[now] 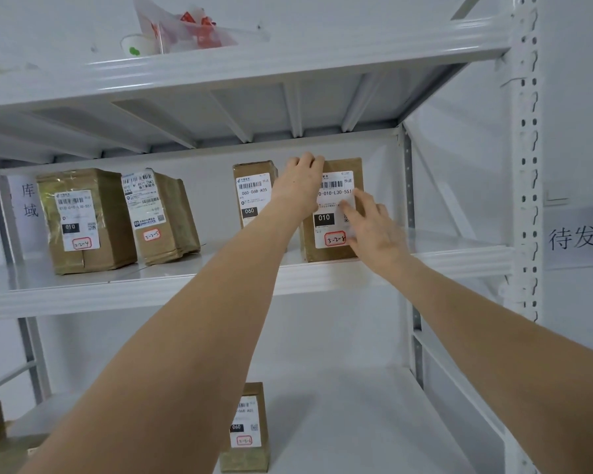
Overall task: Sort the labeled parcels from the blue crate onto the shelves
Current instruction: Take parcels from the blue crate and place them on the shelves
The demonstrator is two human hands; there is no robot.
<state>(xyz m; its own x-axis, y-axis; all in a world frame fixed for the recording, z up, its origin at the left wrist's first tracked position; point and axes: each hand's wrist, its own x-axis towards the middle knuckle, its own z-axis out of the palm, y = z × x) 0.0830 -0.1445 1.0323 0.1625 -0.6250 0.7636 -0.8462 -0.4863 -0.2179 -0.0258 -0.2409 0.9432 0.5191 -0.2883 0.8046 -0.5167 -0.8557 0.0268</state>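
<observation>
Left hand grips the parcel by its top corner on the middle shelf, right hand flat-fingered against its label; stiff, probably light cardboard, best held by opposite edges.

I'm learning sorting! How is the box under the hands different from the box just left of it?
The held box is wider and further forward than the neighbour box. Its black tag says 010; the neighbour box's says 060. The left hand grips it and the right hand touches its label; the neighbour box is unheld. Both are brown, upright.
</observation>
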